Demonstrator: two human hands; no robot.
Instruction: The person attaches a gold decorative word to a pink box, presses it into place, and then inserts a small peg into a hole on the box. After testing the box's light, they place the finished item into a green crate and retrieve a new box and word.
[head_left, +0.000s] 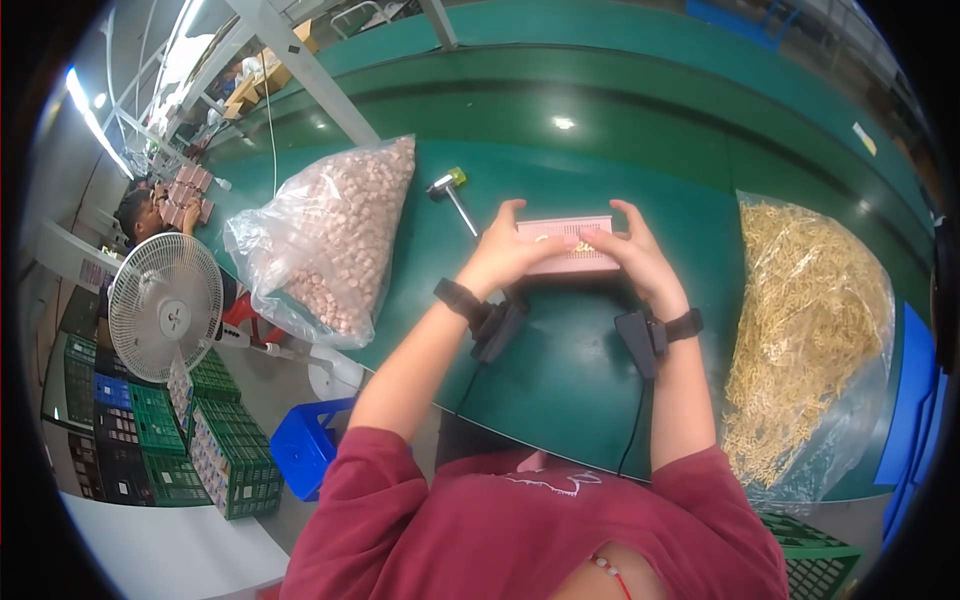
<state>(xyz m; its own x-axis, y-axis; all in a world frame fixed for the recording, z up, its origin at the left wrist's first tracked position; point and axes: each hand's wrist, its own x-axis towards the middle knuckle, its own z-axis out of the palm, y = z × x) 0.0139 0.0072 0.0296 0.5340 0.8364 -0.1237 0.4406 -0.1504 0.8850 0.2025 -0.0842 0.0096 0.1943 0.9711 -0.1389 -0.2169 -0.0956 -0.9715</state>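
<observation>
Between both hands I see a pink, box-shaped plastic piece with rows of small slots on its top. My left hand grips its left end, the thumb lying across the top and the index finger raised at the far side. On the right end, my right hand has a similar hold, its thumb pointing inward. Small yellowish bits lie on the piece by the thumbtips; their shape is partly hidden. A small mallet with a yellow and black head rests beyond my left hand.
A clear bag of pinkish pieces is on the green table at left. At right spreads a bag of yellow pieces. A fan, blue stool and green crates stand left; another person works beyond.
</observation>
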